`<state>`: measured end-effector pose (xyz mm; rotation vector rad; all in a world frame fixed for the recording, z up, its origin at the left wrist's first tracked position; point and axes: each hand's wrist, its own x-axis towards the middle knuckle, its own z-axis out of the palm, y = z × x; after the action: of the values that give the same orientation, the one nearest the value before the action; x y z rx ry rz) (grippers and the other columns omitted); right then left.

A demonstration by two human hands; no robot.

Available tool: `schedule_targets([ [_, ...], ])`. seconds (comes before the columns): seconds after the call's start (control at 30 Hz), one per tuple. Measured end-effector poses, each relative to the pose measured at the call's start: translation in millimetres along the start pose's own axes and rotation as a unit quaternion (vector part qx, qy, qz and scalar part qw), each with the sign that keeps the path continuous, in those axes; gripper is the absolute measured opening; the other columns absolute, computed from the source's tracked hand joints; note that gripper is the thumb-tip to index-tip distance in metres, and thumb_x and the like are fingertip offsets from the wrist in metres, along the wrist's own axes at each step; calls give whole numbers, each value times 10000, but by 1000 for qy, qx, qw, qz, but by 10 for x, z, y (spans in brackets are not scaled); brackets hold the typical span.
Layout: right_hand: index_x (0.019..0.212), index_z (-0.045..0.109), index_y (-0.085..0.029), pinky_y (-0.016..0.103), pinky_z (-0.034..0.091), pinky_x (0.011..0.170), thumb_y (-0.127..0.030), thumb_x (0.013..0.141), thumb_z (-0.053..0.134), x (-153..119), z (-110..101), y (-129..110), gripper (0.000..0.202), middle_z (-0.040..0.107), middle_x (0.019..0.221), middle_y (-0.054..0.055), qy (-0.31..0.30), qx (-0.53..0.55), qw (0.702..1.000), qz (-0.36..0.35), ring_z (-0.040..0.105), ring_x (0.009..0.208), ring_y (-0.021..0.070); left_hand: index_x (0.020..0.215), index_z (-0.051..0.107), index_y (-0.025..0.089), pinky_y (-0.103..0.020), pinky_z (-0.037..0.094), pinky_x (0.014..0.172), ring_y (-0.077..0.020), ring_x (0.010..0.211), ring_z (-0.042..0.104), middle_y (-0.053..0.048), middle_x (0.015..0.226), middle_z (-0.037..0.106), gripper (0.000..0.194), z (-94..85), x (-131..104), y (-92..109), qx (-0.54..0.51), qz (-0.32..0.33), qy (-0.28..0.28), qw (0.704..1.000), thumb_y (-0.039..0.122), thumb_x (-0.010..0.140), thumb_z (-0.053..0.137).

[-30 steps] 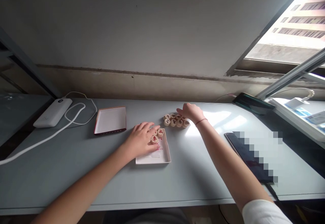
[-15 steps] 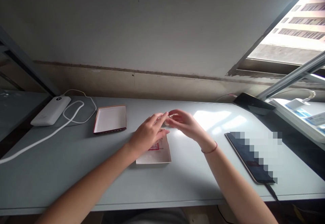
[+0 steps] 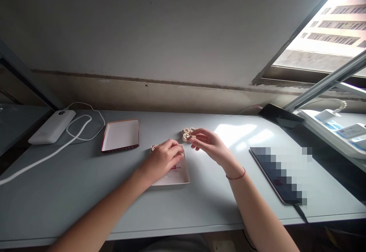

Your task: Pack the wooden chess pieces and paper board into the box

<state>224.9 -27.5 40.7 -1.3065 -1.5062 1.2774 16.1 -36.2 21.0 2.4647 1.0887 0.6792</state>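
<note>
Your left hand (image 3: 166, 156) is over the far part of the open box (image 3: 181, 177), fingers curled down; you hide what lies under them, so I cannot tell whether they grip anything. Your right hand (image 3: 210, 145) is bent at the near right edge of the round wooden pieces (image 3: 186, 130), which sit bunched on the table (image 3: 217, 206) just beyond the box. I cannot tell if its fingertips hold one. The lid (image 3: 120, 135) lies left of the box.
</note>
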Motion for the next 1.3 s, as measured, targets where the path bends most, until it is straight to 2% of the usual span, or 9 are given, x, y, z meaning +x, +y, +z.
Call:
schedule_targets([
  [0.13, 987, 592, -194, 340, 559, 721, -455, 790, 674, -27, -33, 16, 338, 663, 1038, 92, -25, -26, 999, -28, 641, 852, 181, 871, 632, 208, -365, 366, 838, -188, 963, 590, -12, 957, 682, 122, 37, -3, 22, 94, 60, -38, 993, 199, 934, 528],
  [0.27, 1002, 614, -216, 345, 584, 783, -295, 835, 600, -90, 37, -1, 185, 606, 1089, 67, -68, -126, 986, -88, 643, 868, 155, 828, 636, 201, -377, 330, 796, -210, 976, 547, -22, 968, 688, 113, 54, -11, 1, 140, 64, -40, 987, 194, 912, 561],
  [0.4, 994, 623, -231, 324, 590, 788, -160, 832, 523, -152, 116, -37, 203, 616, 1029, 45, -93, -210, 964, -136, 640, 861, 137, 823, 649, 214, -376, 322, 784, -213, 973, 520, -24, 973, 681, 147, 47, -13, -28, 148, 71, -35, 986, 220, 926, 544],
  [0.57, 945, 587, -219, 294, 571, 697, -183, 820, 566, -184, 142, -62, 131, 645, 929, 29, -72, -256, 956, -123, 624, 771, 132, 839, 627, 196, -383, 306, 776, -216, 951, 522, -24, 948, 698, 157, 65, -3, -34, 157, 74, -27, 984, 263, 945, 533],
  [0.7, 876, 569, -219, 267, 532, 651, -180, 810, 584, -195, 142, -72, 78, 630, 847, 11, -79, -280, 948, -129, 601, 752, 132, 834, 631, 191, -387, 305, 778, -227, 959, 523, -32, 959, 704, 153, 63, -4, -39, 160, 76, -23, 984, 279, 934, 555],
  [0.93, 887, 580, -221, 272, 502, 642, -210, 812, 591, -174, 133, -47, 77, 631, 827, 10, -68, -302, 941, -135, 593, 751, 142, 835, 645, 194, -387, 321, 771, -214, 909, 540, -41, 901, 696, 204, 110, -10, -57, 156, 83, -19, 984, 316, 948, 526],
  [1.1, 878, 586, -221, 258, 483, 630, -190, 810, 596, -178, 143, -64, 76, 623, 834, 7, -77, -309, 938, -137, 584, 751, 138, 902, 637, 206, -389, 349, 822, -226, 985, 541, -41, 1034, 680, 117, 53, 3, -85, 135, 85, -25, 987, 321, 889, 621],
  [1.3, 871, 611, -222, 272, 474, 690, -149, 822, 598, -195, 252, -35, 89, 583, 870, 12, -81, -355, 918, -159, 554, 758, 136, 1209, 543, 247, -424, 394, 939, -296, 1185, 461, -91, 1269, 548, 551, -130, -47, -244, 120, 29, -56, 991, 466, 743, 741],
])
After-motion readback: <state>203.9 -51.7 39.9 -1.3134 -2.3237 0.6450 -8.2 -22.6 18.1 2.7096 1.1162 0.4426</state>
